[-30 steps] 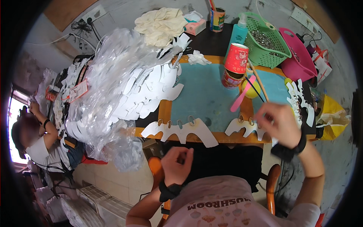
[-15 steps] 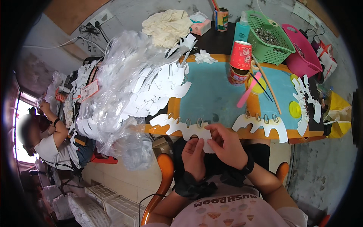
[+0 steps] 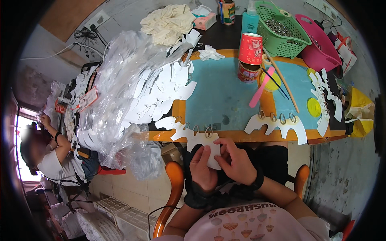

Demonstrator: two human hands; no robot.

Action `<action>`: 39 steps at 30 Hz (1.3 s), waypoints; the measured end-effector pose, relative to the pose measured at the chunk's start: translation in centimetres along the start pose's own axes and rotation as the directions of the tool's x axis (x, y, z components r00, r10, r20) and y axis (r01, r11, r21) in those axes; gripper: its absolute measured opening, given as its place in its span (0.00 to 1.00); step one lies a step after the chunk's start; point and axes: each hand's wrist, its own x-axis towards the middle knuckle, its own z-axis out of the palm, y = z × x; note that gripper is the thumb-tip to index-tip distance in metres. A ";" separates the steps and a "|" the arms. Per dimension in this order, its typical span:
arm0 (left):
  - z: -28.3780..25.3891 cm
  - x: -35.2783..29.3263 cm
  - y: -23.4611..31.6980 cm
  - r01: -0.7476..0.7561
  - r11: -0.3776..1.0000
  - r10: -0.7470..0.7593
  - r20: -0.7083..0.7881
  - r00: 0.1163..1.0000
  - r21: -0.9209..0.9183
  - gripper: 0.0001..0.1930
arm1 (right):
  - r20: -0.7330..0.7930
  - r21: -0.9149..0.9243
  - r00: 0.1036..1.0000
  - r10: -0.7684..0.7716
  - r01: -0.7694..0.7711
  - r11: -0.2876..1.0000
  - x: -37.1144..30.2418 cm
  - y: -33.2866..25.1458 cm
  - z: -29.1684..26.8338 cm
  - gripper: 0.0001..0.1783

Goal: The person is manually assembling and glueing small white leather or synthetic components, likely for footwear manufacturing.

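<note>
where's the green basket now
In the head view, the green basket is at upper right, between the teal bottle at left and the pink basket at right.

Daylight glares through the window (image 3: 26, 170) at far left, and stained grey walls (image 3: 333, 172) wrap round the room, a brown board (image 3: 72, 16) high on the left. Below, pale floor tiles (image 3: 126, 185), wooden chair arms (image 3: 174, 178), a blue-panelled, wood-framed counter (image 3: 221, 96).

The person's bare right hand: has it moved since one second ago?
Yes. Against the orange-brown wooden table edge, the bare right hand has moved left, from the right white scalloped piece to the left white scalloped piece.
</note>
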 end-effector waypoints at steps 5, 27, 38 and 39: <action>0.2 -0.3 0.2 -0.055 0.998 0.057 0.061 0.997 -0.030 0.07 | 0.073 -0.022 0.997 0.012 -0.010 1.000 0.2 -0.6 -0.6 0.25; -0.4 1.0 0.7 -0.246 0.968 0.249 0.083 0.965 -0.040 0.08 | -0.014 -0.284 0.973 -0.232 0.219 0.934 5.1 -0.7 0.7 0.05; -0.2 -0.2 3.8 -0.593 -0.063 0.692 0.464 0.553 0.802 0.12 | 0.228 -0.735 0.913 -0.339 0.389 0.555 8.4 -0.3 0.0 0.06; 0.3 0.3 4.7 -0.614 -0.249 0.650 0.599 0.467 0.749 0.13 | 0.276 -0.751 0.891 -0.361 0.434 0.497 8.5 -0.2 0.1 0.06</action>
